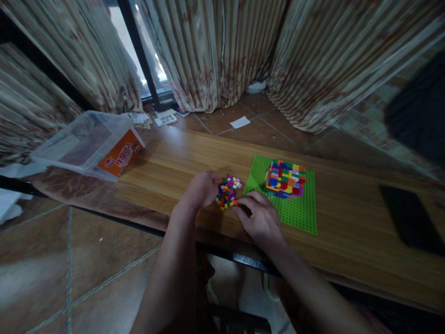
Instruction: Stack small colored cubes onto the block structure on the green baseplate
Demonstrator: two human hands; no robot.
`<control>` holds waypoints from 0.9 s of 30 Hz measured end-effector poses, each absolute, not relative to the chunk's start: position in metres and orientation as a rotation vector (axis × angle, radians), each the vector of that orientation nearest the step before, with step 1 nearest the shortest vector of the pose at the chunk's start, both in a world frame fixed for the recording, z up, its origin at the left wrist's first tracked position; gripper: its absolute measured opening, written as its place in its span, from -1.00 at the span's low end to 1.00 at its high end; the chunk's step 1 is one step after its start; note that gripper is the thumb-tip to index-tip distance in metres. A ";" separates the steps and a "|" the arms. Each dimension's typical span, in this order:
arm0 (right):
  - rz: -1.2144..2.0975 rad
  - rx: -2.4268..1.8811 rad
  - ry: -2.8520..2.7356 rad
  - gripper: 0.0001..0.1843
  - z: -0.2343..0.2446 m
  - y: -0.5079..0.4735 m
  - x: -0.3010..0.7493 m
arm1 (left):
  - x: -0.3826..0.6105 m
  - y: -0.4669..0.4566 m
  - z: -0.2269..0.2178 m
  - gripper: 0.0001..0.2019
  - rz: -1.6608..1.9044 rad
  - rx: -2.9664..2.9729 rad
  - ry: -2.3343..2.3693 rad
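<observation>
Watching through the head camera, I take the green studded baseplate [299,215] as my landmark. The heap of tiny loose toy bricks [227,192] lies on the worktop [184,160] just left of it, and a compact multicoloured brick block [287,178] stands on its upper part.

My right hand [260,218] is at the baseplate's near left corner, thumb and forefinger drawn narrow at an orange brick [236,202] on the heap's edge; I cannot tell whether they grip it. My left hand [205,188] curls at the heap's far side from the baseplate, its finger gap hidden from me.

The step in hand looks like picking through the heap. I would use the left as a soft fence, pinch one brick by opposite sides with studs up, and work from the edge inward. Pressing down could scatter pieces, and the right wrist should stay clear of the block.
</observation>
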State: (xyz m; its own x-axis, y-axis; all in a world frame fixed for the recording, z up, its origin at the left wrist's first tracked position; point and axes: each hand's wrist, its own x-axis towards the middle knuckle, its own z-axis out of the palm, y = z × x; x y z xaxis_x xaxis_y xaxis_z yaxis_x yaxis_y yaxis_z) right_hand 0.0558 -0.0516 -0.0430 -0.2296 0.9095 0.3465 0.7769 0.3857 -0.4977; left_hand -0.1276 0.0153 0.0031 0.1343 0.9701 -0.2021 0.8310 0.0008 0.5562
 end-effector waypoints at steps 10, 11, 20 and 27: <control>0.456 -1.328 -1.888 -0.86 -0.025 -0.057 0.062 | -0.127 0.016 0.004 -0.68 0.352 1.803 1.723; 0.473 -1.325 -1.855 -0.87 -0.022 -0.058 0.064 | -0.127 0.016 0.002 -0.69 0.368 1.797 1.721; 0.550 -1.310 -1.750 -0.85 -0.013 -0.062 0.074 | -0.131 0.020 -0.009 -0.74 0.455 1.778 1.688; 0.501 -1.313 -1.765 -0.83 -0.012 -0.060 0.079 | -0.131 0.018 -0.001 -0.75 0.422 1.776 1.694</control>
